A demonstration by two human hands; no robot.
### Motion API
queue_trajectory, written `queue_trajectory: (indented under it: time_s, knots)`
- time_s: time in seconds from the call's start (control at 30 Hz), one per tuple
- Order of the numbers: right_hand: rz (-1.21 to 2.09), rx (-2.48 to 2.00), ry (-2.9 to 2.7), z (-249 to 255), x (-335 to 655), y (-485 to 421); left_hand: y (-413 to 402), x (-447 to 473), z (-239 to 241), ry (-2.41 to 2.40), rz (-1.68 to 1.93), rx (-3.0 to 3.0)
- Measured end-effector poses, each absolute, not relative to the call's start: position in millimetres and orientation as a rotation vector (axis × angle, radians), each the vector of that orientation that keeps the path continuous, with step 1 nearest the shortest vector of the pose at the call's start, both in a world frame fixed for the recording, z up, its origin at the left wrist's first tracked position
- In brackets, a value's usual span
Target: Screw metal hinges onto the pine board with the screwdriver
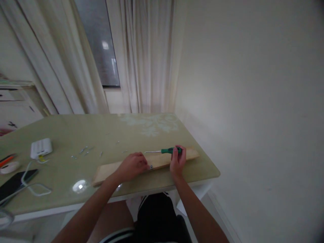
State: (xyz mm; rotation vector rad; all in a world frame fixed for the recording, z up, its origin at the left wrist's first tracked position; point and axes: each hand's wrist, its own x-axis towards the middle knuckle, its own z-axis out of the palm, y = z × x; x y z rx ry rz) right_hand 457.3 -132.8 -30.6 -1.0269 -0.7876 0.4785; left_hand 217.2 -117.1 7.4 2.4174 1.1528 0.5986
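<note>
A long pale wooden board (107, 171) lies on the table near its front edge. My left hand (133, 166) rests on the middle of the board, fingers curled together. At its fingertips, by the board's near edge, is a small shiny metal piece (151, 167); it is too small to tell its exact kind. My right hand (178, 161) is closed around the green handle of a screwdriver (167, 151). The screwdriver is held nearly level above the board's right half, its thin shaft pointing left.
Several small screws (83, 150) are scattered on the greenish table (63, 131) beyond the board. Farther left are a white charger-like box (41, 147), a pale cable (37, 194), a dark phone (16, 184) and an orange item (7, 160). A wall (243, 101) borders the right side.
</note>
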Motion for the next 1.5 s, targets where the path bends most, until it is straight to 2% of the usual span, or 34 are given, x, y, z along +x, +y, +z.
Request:
queue_trajectory:
  time_s: [0.27, 0.8, 1.5]
  knots:
    - [0.475, -1.020, -0.602, -30.2, 462.8, -126.5, -122.1, 237.9, -18.5, 1.056, 0.766, 2.285]
    - [0.155, -1.049, -0.689, -27.9, 477.7, -134.1, -121.2, 234.0, -15.9, 0.981, 0.795, 2.170]
    - [0.077, -1.030, -0.766, -27.0, 473.3, -137.3, -120.1, 236.6, -19.7, 0.999, 0.834, 2.180]
